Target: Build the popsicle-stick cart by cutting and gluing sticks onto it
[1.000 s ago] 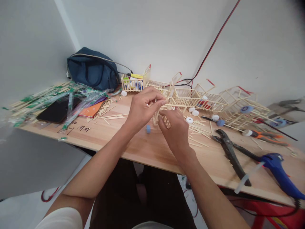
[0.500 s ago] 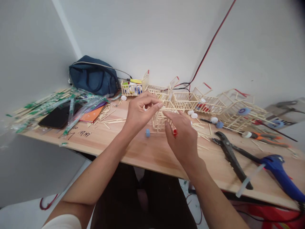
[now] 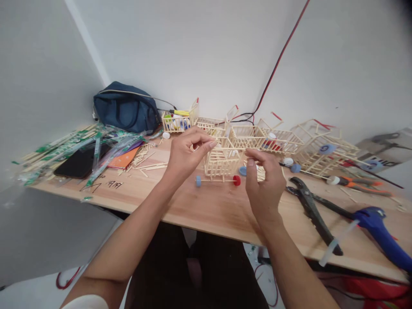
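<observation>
A small cart made of thin wooden sticks (image 3: 222,166) stands on the wooden table in front of me. Its near axle has a blue bottle-cap wheel (image 3: 198,181) at the left and a red one (image 3: 237,180) at the right. My left hand (image 3: 188,154) is closed in a pinch at the cart's upper left edge; whatever is between the fingertips is too small to tell. To the right of the cart, my right hand (image 3: 265,180) is raised with thumb and forefinger slightly apart, and nothing shows between them.
Several similar stick carts (image 3: 247,136) line the wall. At the right lie pliers (image 3: 360,186), a black-handled cutting tool (image 3: 313,214) and a blue glue gun (image 3: 383,231). Leftward are a phone (image 3: 79,163), packaged sticks (image 3: 61,143), loose sticks (image 3: 141,156) and a blue bag (image 3: 128,107).
My right hand has drawn back rightward from the front of the cart, uncovering the red wheel and the cart's right side. My left hand stays pinched at almost the same place.
</observation>
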`<state>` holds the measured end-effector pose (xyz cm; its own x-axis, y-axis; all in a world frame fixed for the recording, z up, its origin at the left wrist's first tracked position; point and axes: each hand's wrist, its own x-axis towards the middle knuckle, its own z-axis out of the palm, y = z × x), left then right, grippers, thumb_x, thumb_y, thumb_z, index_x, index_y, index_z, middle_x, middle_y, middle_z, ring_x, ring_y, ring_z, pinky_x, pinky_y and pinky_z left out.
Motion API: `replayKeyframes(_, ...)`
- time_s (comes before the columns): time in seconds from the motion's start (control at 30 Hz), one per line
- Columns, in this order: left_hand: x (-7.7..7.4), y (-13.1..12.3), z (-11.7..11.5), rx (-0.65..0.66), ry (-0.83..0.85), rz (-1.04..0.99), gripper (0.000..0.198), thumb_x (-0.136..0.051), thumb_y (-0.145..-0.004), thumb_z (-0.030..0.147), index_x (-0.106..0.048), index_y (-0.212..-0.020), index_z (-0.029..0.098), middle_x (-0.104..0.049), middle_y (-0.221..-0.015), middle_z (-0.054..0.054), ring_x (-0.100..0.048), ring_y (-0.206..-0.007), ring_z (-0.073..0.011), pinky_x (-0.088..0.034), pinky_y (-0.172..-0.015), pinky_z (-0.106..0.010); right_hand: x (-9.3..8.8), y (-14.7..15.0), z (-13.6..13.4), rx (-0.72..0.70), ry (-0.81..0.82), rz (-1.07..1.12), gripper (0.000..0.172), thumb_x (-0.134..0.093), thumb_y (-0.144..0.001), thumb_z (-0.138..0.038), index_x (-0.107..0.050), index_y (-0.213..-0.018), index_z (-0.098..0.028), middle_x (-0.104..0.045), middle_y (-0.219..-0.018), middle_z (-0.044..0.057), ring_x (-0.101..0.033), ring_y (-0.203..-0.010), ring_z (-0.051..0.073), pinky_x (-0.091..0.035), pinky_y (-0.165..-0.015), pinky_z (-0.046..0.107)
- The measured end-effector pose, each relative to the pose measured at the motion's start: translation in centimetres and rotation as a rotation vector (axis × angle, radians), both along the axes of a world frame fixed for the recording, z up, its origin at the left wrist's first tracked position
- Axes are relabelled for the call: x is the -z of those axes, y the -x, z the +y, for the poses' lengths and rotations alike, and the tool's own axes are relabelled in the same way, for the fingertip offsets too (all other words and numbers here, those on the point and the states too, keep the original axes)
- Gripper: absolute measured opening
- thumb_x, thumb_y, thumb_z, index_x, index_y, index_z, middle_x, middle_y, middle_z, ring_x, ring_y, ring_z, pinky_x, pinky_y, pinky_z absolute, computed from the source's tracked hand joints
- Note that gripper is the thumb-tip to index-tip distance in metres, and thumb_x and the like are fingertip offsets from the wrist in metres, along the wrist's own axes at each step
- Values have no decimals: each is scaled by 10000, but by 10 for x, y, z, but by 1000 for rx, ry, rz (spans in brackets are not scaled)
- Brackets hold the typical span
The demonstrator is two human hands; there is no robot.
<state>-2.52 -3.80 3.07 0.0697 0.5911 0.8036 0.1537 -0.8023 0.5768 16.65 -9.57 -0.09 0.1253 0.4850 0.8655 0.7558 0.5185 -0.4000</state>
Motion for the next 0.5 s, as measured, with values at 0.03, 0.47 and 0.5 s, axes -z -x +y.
replayKeyframes(0.03,0,0,0,-6,-1,5,263,-729,-837,438,-728,-735,195,-665,-742,-26,-583,-727,-148,-437,-637,-287,2,0,1,0,-1,13,224,-495,-953,-202,-678,-1082,-203,-724,-1041,82,-657,-997,219,-521,-897,413)
replayKeyframes(0.47,1,0,-1,-36,-11,32,200,-743,-831,369,-725,-729,198,-681,-758,-29,-588,-727,-145,-424,-601,-278,12,-1,3,-24,56,59,238,-483,-965,-225,-641,-1142,-203,-692,-1089,79,-637,-941,193,-507,-878,380)
replayKeyframes(0.5,1,0,-1,-35,-17,29,185,-744,-831,354,-726,-734,198,-681,-758,-29,-588,-727,-145,-423,-600,-276,12,-1,3,-27,56,61,238,-484,-965,-225,-641,-1142,-202,-691,-1088,79,-637,-938,193,-507,-876,379)
